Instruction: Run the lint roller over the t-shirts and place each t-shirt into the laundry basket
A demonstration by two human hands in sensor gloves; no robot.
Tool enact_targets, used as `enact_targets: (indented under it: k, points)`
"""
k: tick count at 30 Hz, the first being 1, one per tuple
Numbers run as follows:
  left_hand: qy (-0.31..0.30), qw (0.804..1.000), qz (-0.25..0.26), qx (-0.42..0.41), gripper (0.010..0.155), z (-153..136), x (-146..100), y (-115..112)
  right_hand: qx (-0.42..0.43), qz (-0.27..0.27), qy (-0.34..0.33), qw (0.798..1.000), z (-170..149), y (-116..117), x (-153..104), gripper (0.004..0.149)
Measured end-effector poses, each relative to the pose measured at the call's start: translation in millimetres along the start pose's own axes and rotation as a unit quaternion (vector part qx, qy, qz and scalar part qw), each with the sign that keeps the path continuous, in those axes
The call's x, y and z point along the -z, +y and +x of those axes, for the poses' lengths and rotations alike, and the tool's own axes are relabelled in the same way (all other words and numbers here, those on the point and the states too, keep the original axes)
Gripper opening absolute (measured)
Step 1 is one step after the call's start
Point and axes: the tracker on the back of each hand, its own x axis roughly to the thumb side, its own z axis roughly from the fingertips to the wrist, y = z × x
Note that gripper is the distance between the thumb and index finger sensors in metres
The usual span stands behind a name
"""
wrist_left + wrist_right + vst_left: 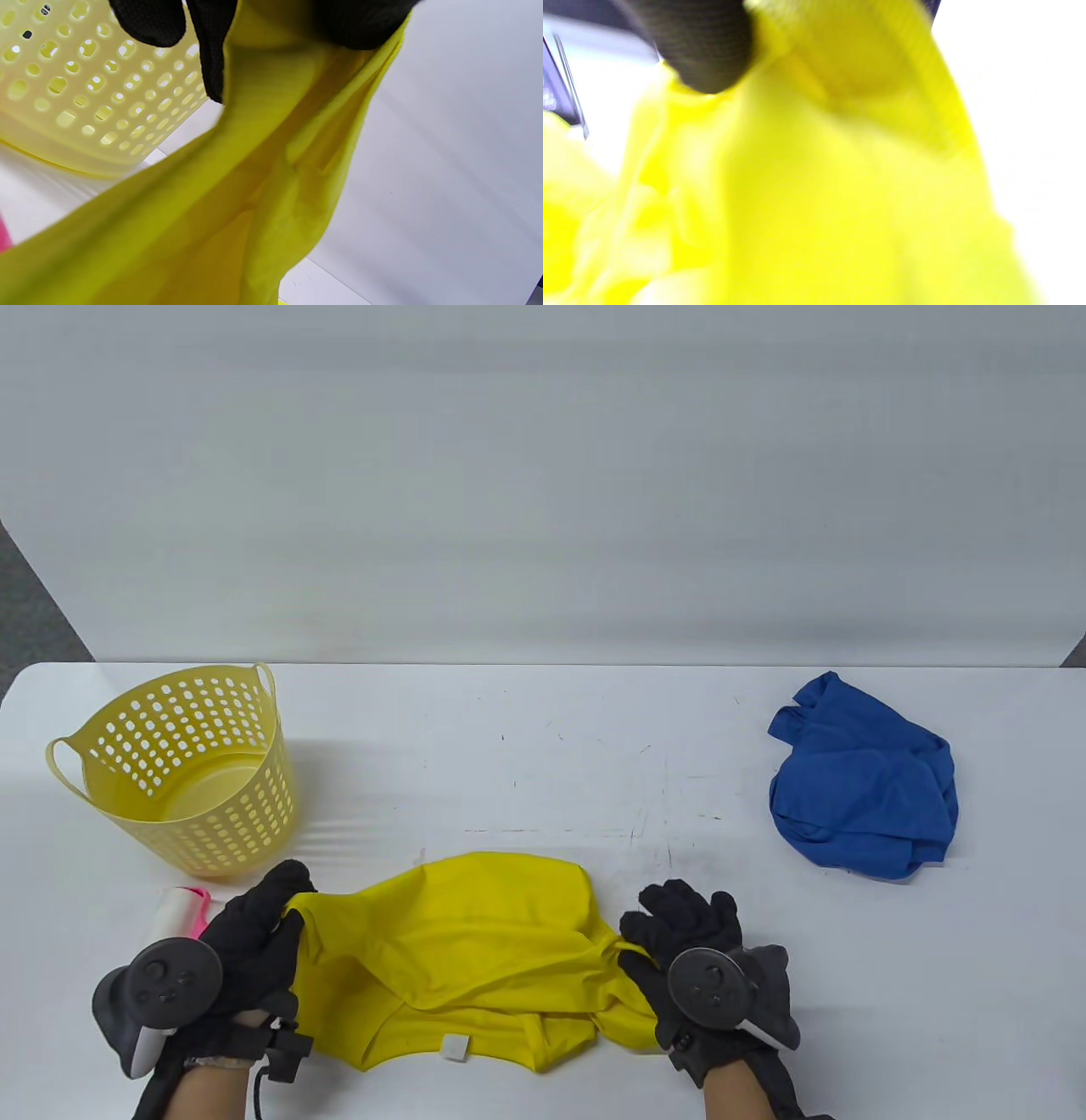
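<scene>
**A:** Where's the yellow t-shirt (475, 950) right now?

**B:** At the near edge of the table (543, 746), stretched between both hands. The left hand (246, 942) grips its left end, fingers curled round a bunched fold, and the left wrist view shows the cloth pinched under the black fingertips (212, 63) and hanging down taut.

**A:** And the other side?

**B:** The right hand (691, 950) pinches the right end, where the fabric gathers into a tight twist. Its wrist camera is badly blurred — just yellow cloth and a dark finger (704, 46) against it.

**A:** Is the shirt lying flat?

**B:** Not really. The middle sags in folds, a small white tag (456, 1046) shows near the front edge, and the far part rests on the table.

**A:** The laundry basket (182, 768)?

**B:** Pale yellow, perforated, upright at the far left, just beyond the left hand. I can see its bare bottom through the opening.

**A:** The lint roller (180, 914)?

**B:** On the table just left of the left hand, between it and the basket — white roll, pink handle, partly hidden by the tracker (165, 984).

**A:** Anything else?

**B:** A blue t-shirt (865, 780), crumpled in a heap at the far right, well apart from both hands
</scene>
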Motion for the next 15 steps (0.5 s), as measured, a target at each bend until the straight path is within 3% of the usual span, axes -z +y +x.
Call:
enact_targets:
  k: [1,2,3,5,7,10,15]
  points:
    - [0.000,1.000,0.000,0.001,0.047,0,0,0,0.009,0.108,0.007,0.994,1,5,0,0.043]
    - [0.000,1.000,0.000,0.001,0.047,0,0,0,0.011,0.166,0.017,0.986,2,9,0,0.043]
    - [-0.001,1.000,0.000,0.001,0.047,0,0,1,-0.007,0.183,0.039,0.982,4,13,0,0.042]
    - [-0.002,1.000,0.000,0.001,0.048,0,-1,1,-0.092,0.154,0.030,0.983,13,14,4,0.041]
    - [-0.005,1.000,-0.001,0.005,0.048,-1,-1,1,-0.150,0.154,0.021,0.976,24,14,5,0.055]
    - [-0.004,1.000,-0.002,0.006,0.048,-2,-1,2,-0.130,0.216,-0.010,0.968,39,25,4,0.091]
    - [0.002,1.000,-0.002,0.003,0.048,-5,0,3,-0.117,0.281,-0.026,0.952,46,46,6,0.099]
